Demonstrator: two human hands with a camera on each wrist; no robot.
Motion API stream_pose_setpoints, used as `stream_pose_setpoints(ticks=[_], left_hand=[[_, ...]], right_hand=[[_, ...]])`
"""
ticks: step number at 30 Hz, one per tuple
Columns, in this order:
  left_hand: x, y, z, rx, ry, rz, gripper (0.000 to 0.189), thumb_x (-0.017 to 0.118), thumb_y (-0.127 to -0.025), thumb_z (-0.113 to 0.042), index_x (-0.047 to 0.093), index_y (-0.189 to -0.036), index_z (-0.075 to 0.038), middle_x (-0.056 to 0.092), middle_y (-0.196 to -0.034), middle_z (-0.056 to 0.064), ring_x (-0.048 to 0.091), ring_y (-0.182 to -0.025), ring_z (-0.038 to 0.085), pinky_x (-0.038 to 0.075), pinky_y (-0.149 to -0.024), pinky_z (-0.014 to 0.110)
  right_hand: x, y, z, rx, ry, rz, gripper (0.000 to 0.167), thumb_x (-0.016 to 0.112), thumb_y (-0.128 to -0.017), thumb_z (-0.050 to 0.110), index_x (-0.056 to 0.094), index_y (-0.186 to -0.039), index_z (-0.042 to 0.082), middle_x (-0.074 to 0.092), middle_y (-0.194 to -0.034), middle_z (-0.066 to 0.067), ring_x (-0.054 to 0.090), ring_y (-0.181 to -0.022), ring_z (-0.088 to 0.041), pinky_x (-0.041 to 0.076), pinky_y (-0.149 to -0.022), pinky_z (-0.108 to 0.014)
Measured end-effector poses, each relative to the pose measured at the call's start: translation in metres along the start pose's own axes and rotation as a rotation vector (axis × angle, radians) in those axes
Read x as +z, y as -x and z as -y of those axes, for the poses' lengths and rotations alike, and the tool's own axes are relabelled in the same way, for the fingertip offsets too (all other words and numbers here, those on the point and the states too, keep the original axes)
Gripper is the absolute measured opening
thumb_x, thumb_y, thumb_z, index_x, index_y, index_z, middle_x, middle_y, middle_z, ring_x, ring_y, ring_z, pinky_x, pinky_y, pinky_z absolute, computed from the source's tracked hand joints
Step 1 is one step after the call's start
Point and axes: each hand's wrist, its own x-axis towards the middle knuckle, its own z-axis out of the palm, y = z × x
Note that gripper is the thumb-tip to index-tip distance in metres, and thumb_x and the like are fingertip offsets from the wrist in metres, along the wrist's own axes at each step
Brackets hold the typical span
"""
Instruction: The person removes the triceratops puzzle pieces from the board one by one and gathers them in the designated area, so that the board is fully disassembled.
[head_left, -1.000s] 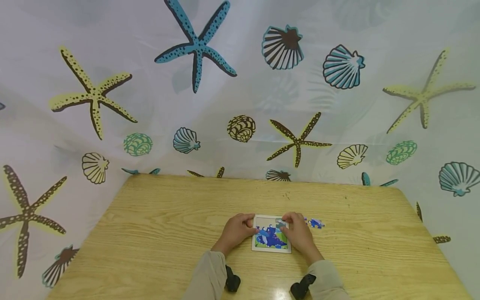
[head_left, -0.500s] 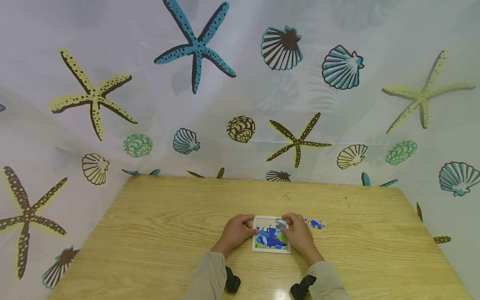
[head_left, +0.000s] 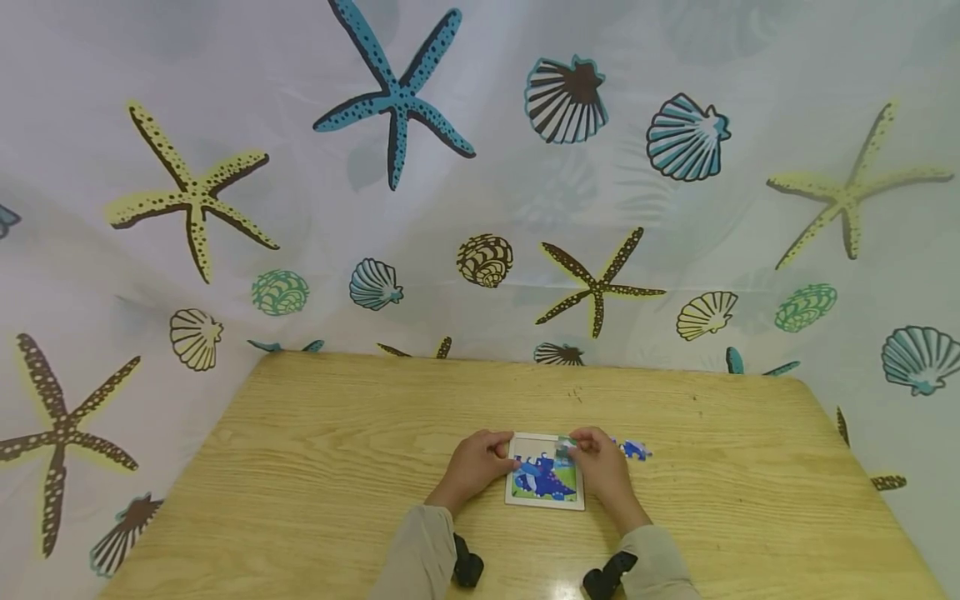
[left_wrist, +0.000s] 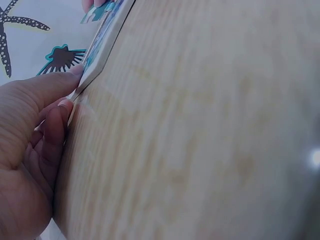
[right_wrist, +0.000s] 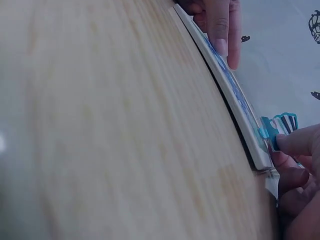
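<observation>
A small jigsaw puzzle tray (head_left: pixel 545 503) with a pale rim lies on the wooden table, partly filled with a blue dinosaur picture. My left hand (head_left: pixel 474 468) grips its left edge, thumb on top, as the left wrist view also shows. At the top right corner, my right hand (head_left: pixel 602 472) pinches a teal-green puzzle piece (right_wrist: pixel 269 133) between thumb and fingers. In the left wrist view that piece (left_wrist: pixel 97 13) stands tilted above the tray's surface. The upper left part of the tray shows bare backing.
Loose blue and purple puzzle pieces (head_left: pixel 636 450) lie on the table (head_left: pixel 360 433) just beyond my right hand, partly hidden by it. A white curtain (head_left: pixel 480 167) printed with starfish and shells surrounds the table at the back and sides.
The teal-green piece in the tray's upper right corner is now tilted up in my right hand's pinch, and the right fingers have shifted slightly. My left hand keeps its grip on the tray.
</observation>
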Motion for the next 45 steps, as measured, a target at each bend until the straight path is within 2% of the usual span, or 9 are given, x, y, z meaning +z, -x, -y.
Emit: stream_pose_setpoints(ticks=[7, 14, 23, 29, 35, 38, 45], left_hand=[[0.001, -0.001, -0.001, 0.019, -0.016, -0.001, 0.047, 0.076, -0.08, -0.02, 0.064, -0.121, -0.001, 0.05, -0.075, -0.004, 0.042, -0.065, 0.01, 0.038, -0.068, 0.028], [-0.001, 0.0, -0.002, 0.012, -0.007, -0.01, 0.047, 0.077, -0.08, -0.019, 0.064, -0.121, 0.0, 0.05, -0.075, -0.004, 0.042, -0.066, 0.011, 0.038, -0.069, 0.029], [0.0, -0.002, 0.002, 0.026, -0.019, -0.005, 0.049, 0.077, -0.08, -0.021, 0.063, -0.122, 0.0, 0.05, -0.076, -0.004, 0.042, -0.066, 0.01, 0.039, -0.069, 0.028], [0.0, -0.001, 0.002, 0.024, -0.015, -0.004, 0.049, 0.076, -0.08, -0.021, 0.063, -0.123, -0.001, 0.05, -0.076, -0.005, 0.042, -0.066, 0.01, 0.039, -0.07, 0.028], [0.0, 0.001, 0.001, 0.021, 0.006, 0.005, 0.048, 0.076, -0.081, -0.02, 0.063, -0.122, -0.001, 0.05, -0.075, -0.005, 0.043, -0.067, 0.011, 0.039, -0.071, 0.029], [-0.001, 0.001, 0.001, 0.02, 0.008, 0.006, 0.047, 0.075, -0.081, -0.02, 0.063, -0.122, -0.001, 0.05, -0.076, -0.005, 0.043, -0.067, 0.011, 0.039, -0.072, 0.029], [-0.002, 0.001, 0.0, 0.022, 0.005, -0.001, 0.048, 0.076, -0.081, -0.02, 0.062, -0.123, 0.0, 0.05, -0.076, -0.005, 0.043, -0.067, 0.011, 0.039, -0.071, 0.029]], right_hand=[[-0.006, -0.002, -0.002, 0.032, -0.102, -0.012, 0.014, 0.064, -0.088, 0.006, 0.066, -0.102, 0.004, 0.061, -0.091, -0.005, 0.053, -0.083, -0.016, 0.044, -0.07, -0.025], [-0.018, -0.001, -0.003, 0.073, -0.232, 0.02, 0.019, 0.063, -0.09, 0.007, 0.064, -0.108, 0.0, 0.058, -0.093, -0.007, 0.051, -0.083, -0.014, 0.045, -0.067, -0.022], [-0.042, 0.001, -0.008, 0.118, -0.269, -0.009, 0.024, 0.062, -0.09, 0.007, 0.061, -0.112, -0.003, 0.056, -0.092, -0.004, 0.051, -0.077, -0.01, 0.045, -0.065, -0.019], [-0.063, 0.0, -0.015, 0.128, -0.293, -0.019, 0.026, 0.061, -0.092, 0.01, 0.06, -0.115, -0.002, 0.056, -0.094, -0.002, 0.05, -0.08, -0.008, 0.045, -0.066, -0.018], [-0.089, -0.003, -0.023, 0.16, -0.256, -0.055, 0.03, 0.06, -0.094, 0.015, 0.059, -0.119, -0.001, 0.057, -0.092, 0.003, 0.048, -0.077, -0.008, 0.041, -0.062, -0.02], [-0.102, -0.006, -0.028, 0.184, -0.225, -0.076, 0.032, 0.06, -0.094, 0.017, 0.059, -0.12, 0.0, 0.056, -0.091, 0.005, 0.048, -0.078, -0.008, 0.042, -0.064, -0.02], [-0.122, -0.011, -0.041, 0.208, -0.121, -0.099, 0.033, 0.059, -0.094, 0.019, 0.059, -0.121, 0.0, 0.057, -0.094, 0.003, 0.048, -0.08, -0.008, 0.043, -0.064, -0.02]])
